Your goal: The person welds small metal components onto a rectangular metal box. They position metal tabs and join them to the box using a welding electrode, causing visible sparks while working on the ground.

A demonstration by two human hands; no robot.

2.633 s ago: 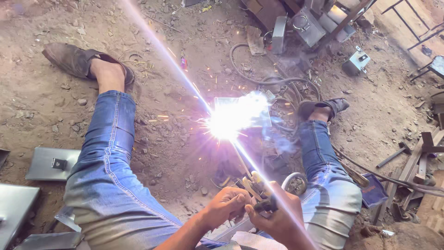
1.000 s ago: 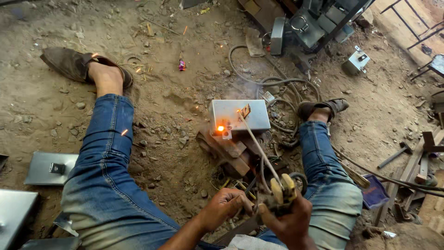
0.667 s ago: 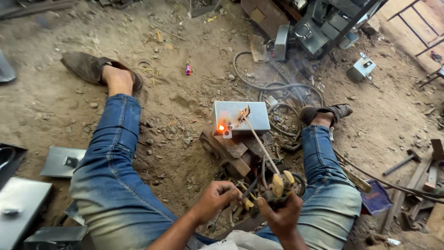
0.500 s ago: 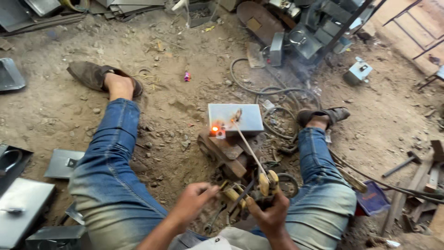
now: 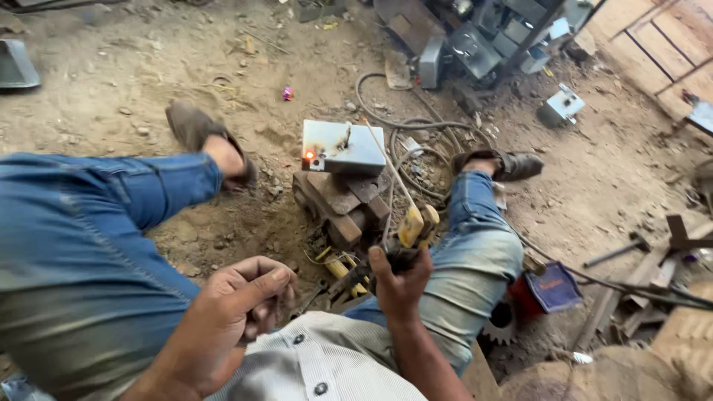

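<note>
The arc is out: where white glare flared a couple of seconds ago, only a small orange glow (image 5: 309,155) remains on the near left corner of the plate (image 5: 342,146). The welding of that spot looks finished or paused, the metal cooling. The left knee has also swung up and across the left of the view, and the left hand has come off the holder.

The right hand (image 5: 399,276) is wrapped tight around the yellow holder (image 5: 416,226), with the rod (image 5: 386,162) slanting up toward 11 o'clock; its tip hangs over the plate's top edge, apart from the glow. The left hand (image 5: 241,301) is loosely curled, fingers bent in, holding nothing that can be made out, resting by the shirt (image 5: 327,364).

The plate lies on rusty blocks (image 5: 342,200) on the dirt floor (image 5: 134,82), at 12 o'clock from the right hand and 1 o'clock from the left, between the two legs. A cable (image 5: 386,126) coils at the plate's 2 o'clock.
</note>
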